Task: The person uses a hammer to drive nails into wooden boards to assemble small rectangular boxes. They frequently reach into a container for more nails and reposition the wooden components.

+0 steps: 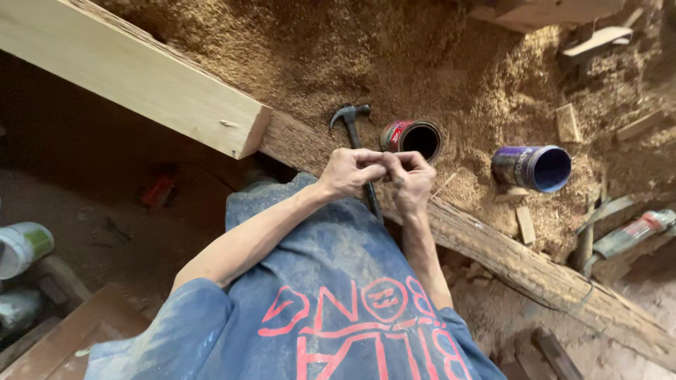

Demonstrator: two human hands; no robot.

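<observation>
- Pinching something tiny, left hand [348, 171] and right hand [410, 177] meet fingertip to fingertip, fingers clenched; what they grip is too small to tell
- Hammer [357, 137] lies untouched on the sawdust-covered worktop [303, 56], just beyond the hands: dark handle, claw head
- Red can [412, 137] and purple can [531, 167] lie open alongside, so nothing looks driven yet

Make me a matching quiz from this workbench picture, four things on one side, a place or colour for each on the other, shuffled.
Things:
1. hammer
2. red can
3. purple can
4. pale beam

Descriptions:
A. lies on its side, far right in the sawdust
B. runs in from the upper left
C. head up, handle passing under the hands
D. open mouth, just right of the hammer head

Pairs: 1-C, 2-D, 3-A, 4-B
</observation>
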